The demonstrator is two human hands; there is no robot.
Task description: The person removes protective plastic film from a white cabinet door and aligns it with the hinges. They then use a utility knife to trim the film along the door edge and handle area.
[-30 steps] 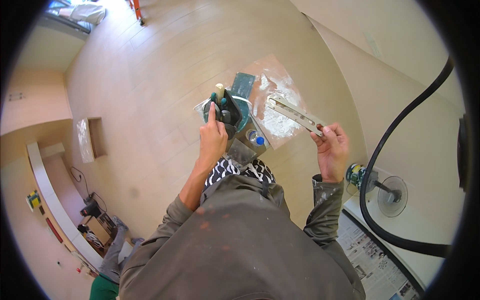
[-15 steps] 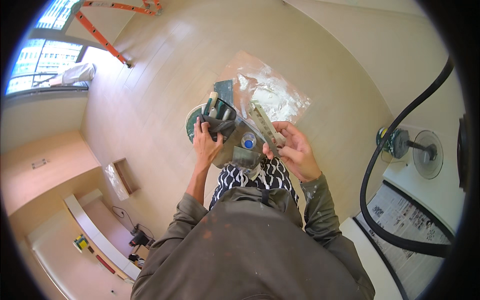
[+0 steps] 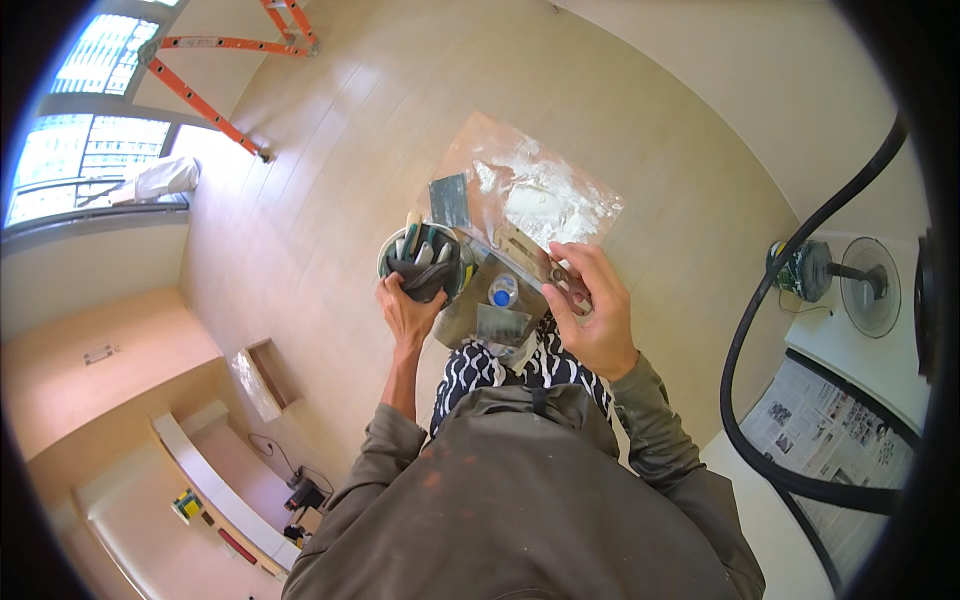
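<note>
- Reference: clock directions use the centre of the view, with 12 o'clock at the top.
- Left hand [image 3: 408, 315], 9 o'clock: fingers and thumb close on the near side of a dark tool pouch [image 3: 420, 275].
- Tool pouch, 10 o'clock: handles project from its mouth. It sits over a bucket [image 3: 466, 264]; whether it rests on the bucket or is held above it cannot be told.
- Right hand [image 3: 603, 312], 3 o'clock: thumb and fingers pinch the near end of a long flat tool [image 3: 522, 248]. The exact kind of tool cannot be confirmed.
- Flat tool, between 1 and 2 o'clock: the free end points toward 11 o'clock, apart from the pouch.
- Surroundings: board with white powder or paste [image 3: 545, 200] at 1 o'clock; dark plate [image 3: 450, 202] between 11 and 12 o'clock; blue-capped bottle [image 3: 503, 292] near centre, between the hands.
- Step in hand (judgement): tool handling at the pouch, one hand steadying, the other controlling the flat tool.
- Next move (judgement): calls for a steady pouch mouth, a firm pinch and a tool path clear of the bottle.
</note>
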